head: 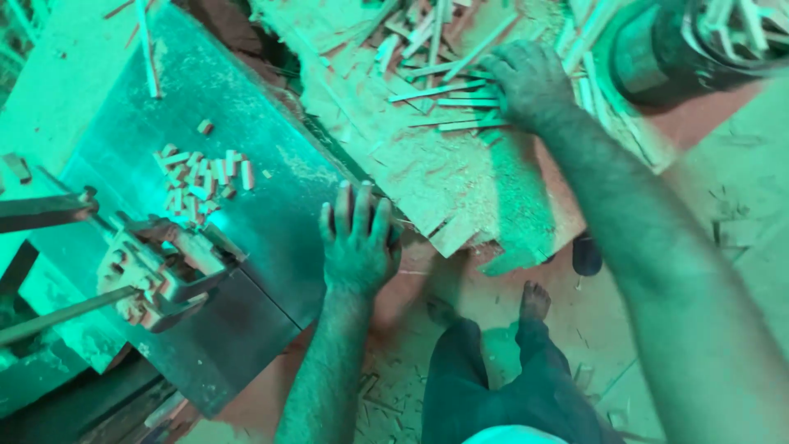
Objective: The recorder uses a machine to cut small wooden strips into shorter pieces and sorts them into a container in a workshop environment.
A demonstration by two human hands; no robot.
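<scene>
Up on the sawdust board, my right hand closes over thin wood strips, light and easily snapped I judge, best gathered mid-length, while my left hand lies flat, fingers spread, holding nothing, on the metal table.

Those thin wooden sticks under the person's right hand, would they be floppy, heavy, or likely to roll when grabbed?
The thin wooden sticks look straight and slim, so probably stiff but easy to snap. They seem light for their length. Their flat strip shape suggests they would slide rather than roll, and the sawdust on the board may make them slippery. The right hand rests on several at once.
</scene>
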